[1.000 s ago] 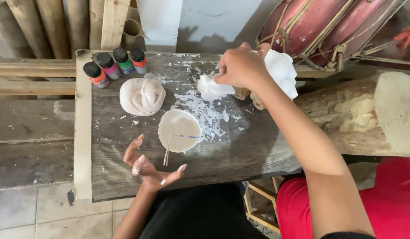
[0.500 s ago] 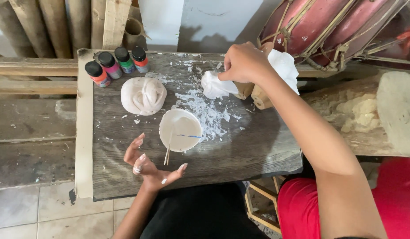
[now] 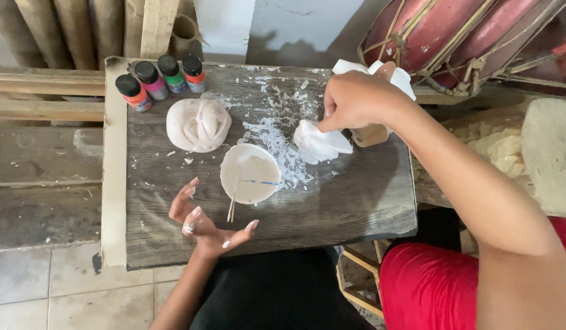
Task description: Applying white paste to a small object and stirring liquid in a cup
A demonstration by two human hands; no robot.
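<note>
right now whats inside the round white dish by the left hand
The round white dish holds white paste and a thin blue-marked stick. Two slim sticks lean over its near rim. The paste covers the bottom. The left hand hovers beside it, empty.

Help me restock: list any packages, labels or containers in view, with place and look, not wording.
Four small paint bottles: far left corner of the board, in a row, black caps, bands of orange, pink, green and red.
No signs or screens.
</note>
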